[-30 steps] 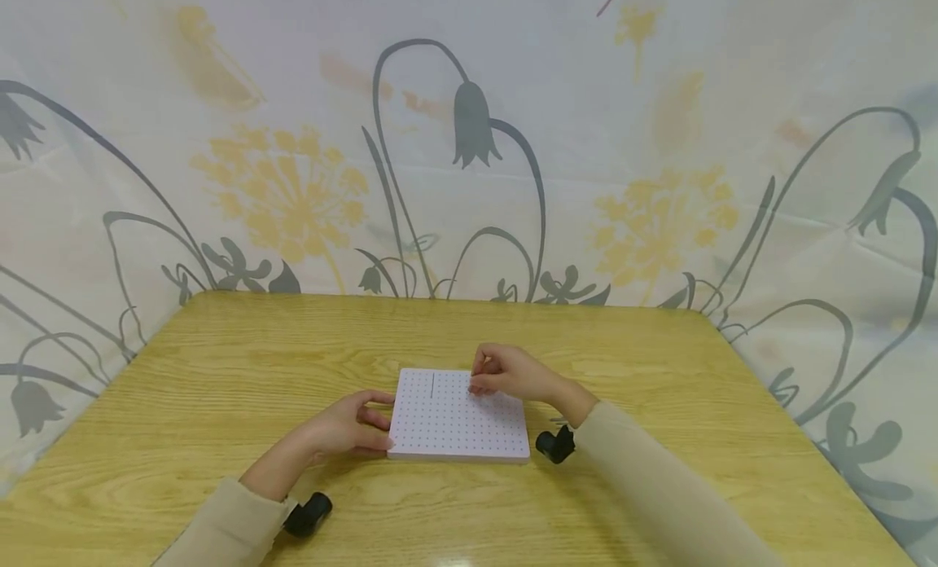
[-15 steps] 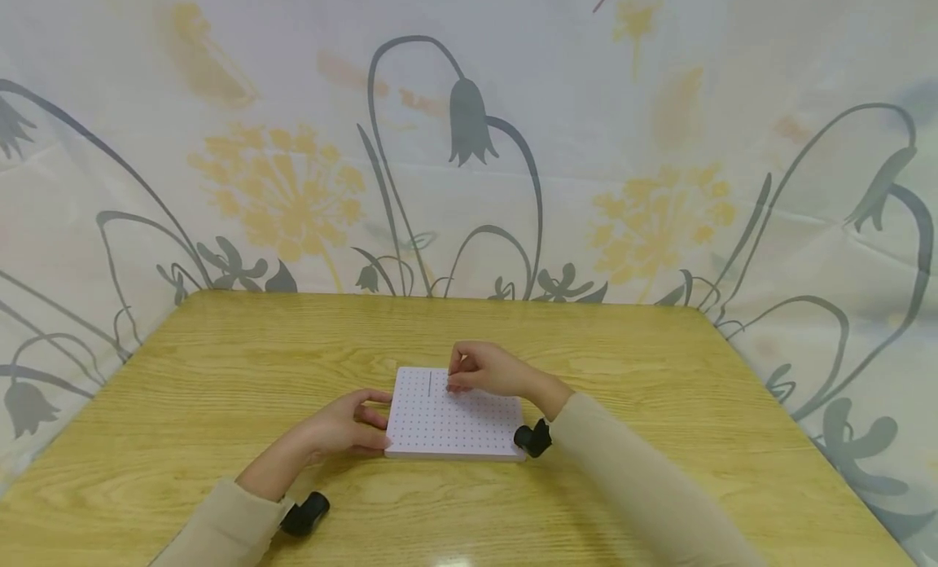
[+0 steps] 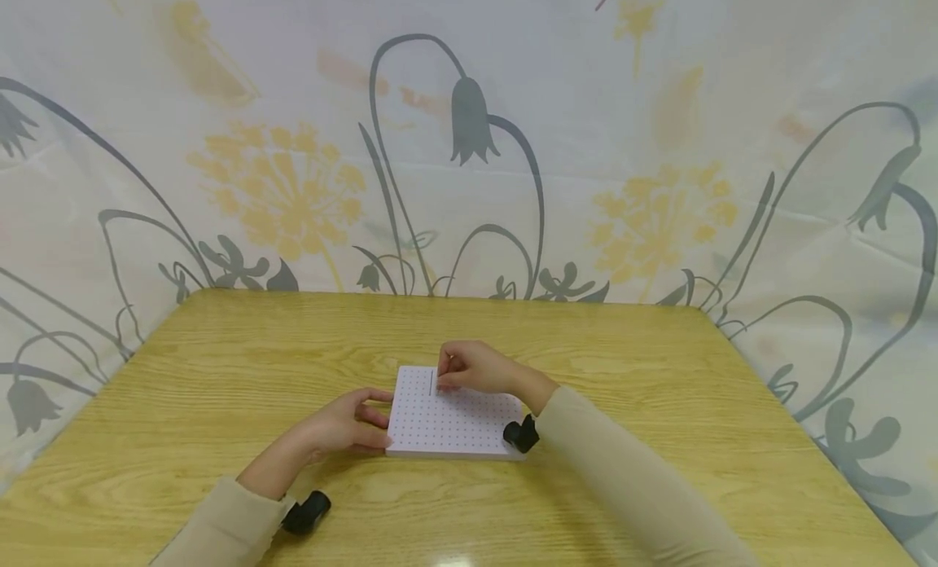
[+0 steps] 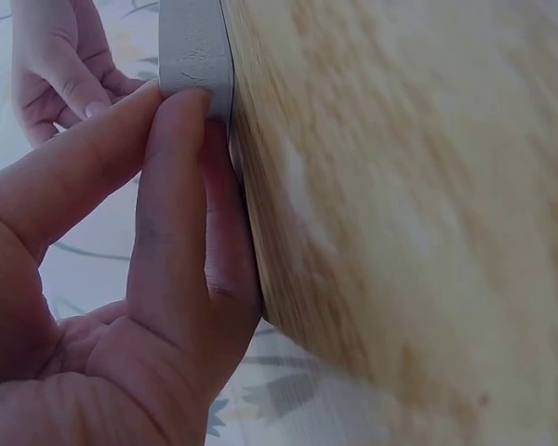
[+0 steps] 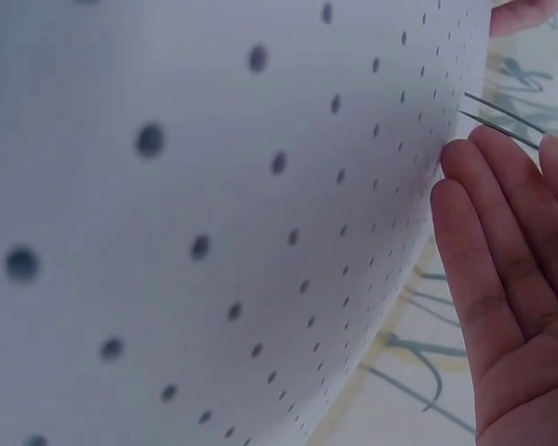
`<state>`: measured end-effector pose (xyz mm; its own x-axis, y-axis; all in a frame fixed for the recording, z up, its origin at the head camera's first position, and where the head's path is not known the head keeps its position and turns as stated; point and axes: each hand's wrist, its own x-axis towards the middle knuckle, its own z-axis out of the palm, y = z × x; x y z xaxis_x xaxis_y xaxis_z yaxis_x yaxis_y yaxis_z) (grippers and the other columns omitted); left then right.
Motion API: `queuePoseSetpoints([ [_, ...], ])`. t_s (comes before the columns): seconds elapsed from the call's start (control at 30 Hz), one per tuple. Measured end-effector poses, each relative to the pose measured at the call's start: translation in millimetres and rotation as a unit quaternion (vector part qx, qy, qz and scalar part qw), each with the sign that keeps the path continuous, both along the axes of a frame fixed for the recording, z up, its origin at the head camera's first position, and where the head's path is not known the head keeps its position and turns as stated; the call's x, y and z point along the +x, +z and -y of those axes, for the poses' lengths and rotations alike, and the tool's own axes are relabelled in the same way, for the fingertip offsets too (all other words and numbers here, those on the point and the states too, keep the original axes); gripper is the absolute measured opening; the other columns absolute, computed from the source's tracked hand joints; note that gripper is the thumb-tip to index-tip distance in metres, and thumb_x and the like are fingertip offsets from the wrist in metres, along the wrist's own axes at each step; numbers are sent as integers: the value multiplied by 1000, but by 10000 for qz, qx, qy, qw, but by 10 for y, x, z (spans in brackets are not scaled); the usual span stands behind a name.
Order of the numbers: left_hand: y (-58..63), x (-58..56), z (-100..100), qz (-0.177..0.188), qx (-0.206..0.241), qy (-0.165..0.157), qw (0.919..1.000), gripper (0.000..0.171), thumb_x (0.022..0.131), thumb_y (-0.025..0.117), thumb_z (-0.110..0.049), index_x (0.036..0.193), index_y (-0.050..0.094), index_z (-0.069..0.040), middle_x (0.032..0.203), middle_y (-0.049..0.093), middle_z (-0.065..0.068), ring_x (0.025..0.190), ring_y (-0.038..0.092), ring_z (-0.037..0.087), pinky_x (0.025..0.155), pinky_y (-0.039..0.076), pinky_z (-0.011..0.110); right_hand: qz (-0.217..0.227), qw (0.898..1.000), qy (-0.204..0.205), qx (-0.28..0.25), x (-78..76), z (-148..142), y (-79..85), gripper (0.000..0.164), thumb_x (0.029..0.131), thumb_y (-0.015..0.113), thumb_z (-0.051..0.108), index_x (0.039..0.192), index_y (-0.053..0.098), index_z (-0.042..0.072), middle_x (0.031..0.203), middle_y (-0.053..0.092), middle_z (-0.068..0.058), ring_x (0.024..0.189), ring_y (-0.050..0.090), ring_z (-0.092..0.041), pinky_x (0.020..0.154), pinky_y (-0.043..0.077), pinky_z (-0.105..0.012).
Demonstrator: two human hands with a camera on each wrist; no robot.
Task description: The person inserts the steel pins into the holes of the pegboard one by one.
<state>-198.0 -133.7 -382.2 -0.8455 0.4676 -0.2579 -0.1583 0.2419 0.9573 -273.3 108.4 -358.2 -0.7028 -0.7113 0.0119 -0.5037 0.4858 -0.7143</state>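
A white pegboard (image 3: 454,428) with rows of small holes lies flat on the table. My left hand (image 3: 348,423) holds its left edge, the thumb at the near corner and the fingers farther up; in the left wrist view the fingertips (image 4: 181,104) press the board's side (image 4: 195,46). One thin dark rod (image 3: 431,383) stands upright near the far left of the board. Over the far part, my right hand (image 3: 479,367) pinches a second thin rod (image 5: 499,128), close beside the first rod (image 5: 504,111). The other right-hand fingers (image 5: 465,232) are extended near the board.
The wooden table (image 3: 623,371) extends around the board on all sides. A patterned cloth (image 3: 293,103) with flowers hangs behind and beside it. A black wrist camera (image 3: 521,433) overlaps the board's near right corner, and another camera (image 3: 308,512) is at the left wrist.
My right hand has moved left over the board, toward the standing rod, its wrist camera now overlapping the board. The left hand and the board have stayed in place.
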Motion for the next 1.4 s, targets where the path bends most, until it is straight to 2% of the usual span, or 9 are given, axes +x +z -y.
queuePoseSetpoints([
  [0.23,10,0,-10,14,-4,16,10000,68,81,66,6,137,28,11,103,50,22,81,60,22,75,54,38,-44,10000,28,55,0,15,2,7,88,64,5,85,57,5,79,67,-1,73,62,-12,65,49,-20],
  [0.5,24,6,-8,47,-25,107,9999,67,80,67,7,136,30,10,102,49,21,82,60,23,75,54,37,-473,9980,117,404,16,55,5,9,85,68,7,81,61,8,77,60,5,71,54,-6,67,46,-20],
  [0.63,22,5,-5,44,-19,113,9999,66,81,67,6,136,31,10,102,49,21,82,60,22,75,54,37,-527,9975,71,473,19,65,-2,7,85,68,6,82,61,7,77,59,5,71,53,-6,67,46,-20],
  [0.97,12,11,-8,50,3,132,9999,67,80,67,6,136,31,11,102,49,21,81,59,22,75,54,37,-478,9975,102,508,60,12,19,5,84,67,2,86,65,6,80,63,4,75,56,-6,71,47,-20],
  [1.2,2,10,-3,8,-5,119,9999,68,79,68,7,136,31,11,102,48,21,81,59,23,74,54,37,-519,9976,171,432,51,-136,-16,5,84,68,3,88,65,4,83,65,-2,77,59,-6,74,49,-20],
  [1.4,9,11,6,-25,-69,63,10000,68,80,69,5,136,31,10,102,50,20,82,59,23,74,54,36,-384,9987,61,337,66,-266,-28,6,84,67,1,89,65,4,85,66,-2,78,60,-7,74,50,-20],
])
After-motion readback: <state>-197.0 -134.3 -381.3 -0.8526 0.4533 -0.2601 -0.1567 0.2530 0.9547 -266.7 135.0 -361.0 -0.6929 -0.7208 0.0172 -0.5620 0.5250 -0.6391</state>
